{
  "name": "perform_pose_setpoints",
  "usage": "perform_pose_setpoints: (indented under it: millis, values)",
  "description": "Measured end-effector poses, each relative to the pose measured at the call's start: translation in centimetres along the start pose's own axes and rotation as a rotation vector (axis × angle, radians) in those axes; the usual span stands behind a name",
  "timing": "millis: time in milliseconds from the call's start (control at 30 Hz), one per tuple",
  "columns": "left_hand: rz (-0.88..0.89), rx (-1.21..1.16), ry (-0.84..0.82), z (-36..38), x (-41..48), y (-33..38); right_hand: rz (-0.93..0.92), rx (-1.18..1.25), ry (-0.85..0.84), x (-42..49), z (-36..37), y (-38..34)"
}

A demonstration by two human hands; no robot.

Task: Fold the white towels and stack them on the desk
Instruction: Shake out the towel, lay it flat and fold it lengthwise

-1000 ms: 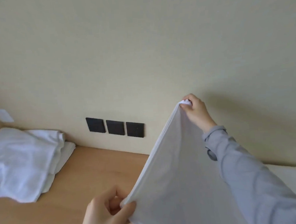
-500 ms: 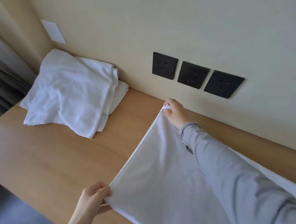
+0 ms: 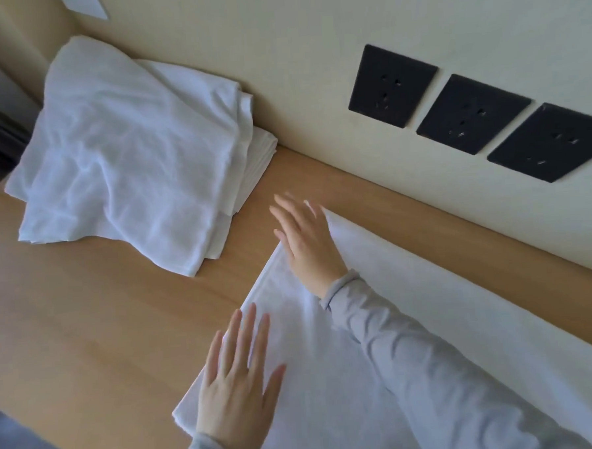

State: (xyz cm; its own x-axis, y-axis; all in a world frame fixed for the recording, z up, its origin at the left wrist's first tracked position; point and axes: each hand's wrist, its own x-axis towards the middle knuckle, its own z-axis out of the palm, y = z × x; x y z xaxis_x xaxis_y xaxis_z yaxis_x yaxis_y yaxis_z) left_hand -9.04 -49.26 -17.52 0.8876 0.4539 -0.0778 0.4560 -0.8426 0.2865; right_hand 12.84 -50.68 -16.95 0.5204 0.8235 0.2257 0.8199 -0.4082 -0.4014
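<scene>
Cream wall (image 3: 278,36) fills the upper frame. Three black sockets (image 3: 472,113) upper right. Wooden desk (image 3: 87,321) across the lower left.

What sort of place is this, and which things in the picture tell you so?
Probably a hotel or guest room: a wooden desk against the wall, three black sockets above it, and a pile of white towels.

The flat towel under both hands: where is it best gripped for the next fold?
Probably pinch its two end corners, coming from the pile side: the towel lies flat, and those corners are bare beside the left hand and right hand.
</scene>
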Motion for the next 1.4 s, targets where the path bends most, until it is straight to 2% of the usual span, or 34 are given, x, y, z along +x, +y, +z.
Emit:
perform_pose_setpoints:
  millis: [67,133,200,267,400,467,534,600,634,700,767,834,1000,1067,1134,1234,1334,1401]
  values:
    - [0.028,-0.006,-0.054,1.0,1.0,-0.3,-0.182,0.104,-0.049,-4.3,0.7,-2.3]
    - [0.029,-0.024,-0.079,1.7,1.2,-1.1,-0.36,0.014,-0.24,-8.5,1.4,-2.8]
    - [0.026,-0.031,-0.077,2.1,0.9,-1.7,-0.418,-0.121,-0.368,-9.2,1.4,-0.3]
    - [0.018,-0.03,-0.071,2.4,0.7,-2.0,-0.321,-0.23,-0.39,-7.1,0.7,3.1]
    - [0.01,-0.012,-0.048,2.7,0.7,-2.2,-0.006,-0.34,-0.41,-2.5,-0.7,8.7]
    - [0.01,-0.012,-0.052,2.7,0.7,-2.2,0.094,-0.371,-0.392,-1.9,-0.8,9.1]
    - [0.011,-0.01,-0.046,2.7,0.8,-2.0,0.153,-0.39,-0.304,-2.2,-0.5,7.3]
    - [0.005,0.0,-0.049,2.7,0.9,-1.9,0.13,-0.296,-0.216,-4.3,0.0,3.6]
    - [0.0,0.005,-0.05,2.6,1.0,-1.9,0.06,-0.234,-0.208,-6.3,0.6,1.5]
    - [0.005,0.018,-0.047,2.5,1.1,-1.8,-0.113,-0.176,-0.254,-11.1,1.6,-2.1]
    - [0.012,0.027,-0.044,2.5,1.1,-1.8,-0.181,-0.182,-0.321,-14.4,1.3,-1.9]
    - [0.006,0.033,-0.047,2.4,0.9,-1.8,-0.097,-0.238,-0.337,-15.3,-0.6,2.0]
    - [0.002,0.073,-0.047,2.6,0.8,-2.1,0.391,-0.44,-0.375,-16.7,-7.7,15.0]
    - [-0.007,0.093,-0.047,2.7,0.9,-2.1,0.52,-0.48,-0.365,-16.7,-8.7,16.1]
    - [-0.019,0.108,-0.048,2.5,0.7,-1.9,0.52,-0.469,-0.271,-16.2,-8.3,13.3]
    - [-0.058,0.095,-0.013,2.3,0.4,-0.3,0.332,-0.298,-0.129,-17.1,-6.3,5.5]
    - [0.027,0.019,0.006,2.7,-0.6,4.1,0.161,-0.178,-0.116,-20.1,-2.8,-1.9]
    - [0.114,0.012,-0.027,3.6,-1.6,6.4,0.175,-0.185,-0.145,-22.5,-1.4,-3.9]
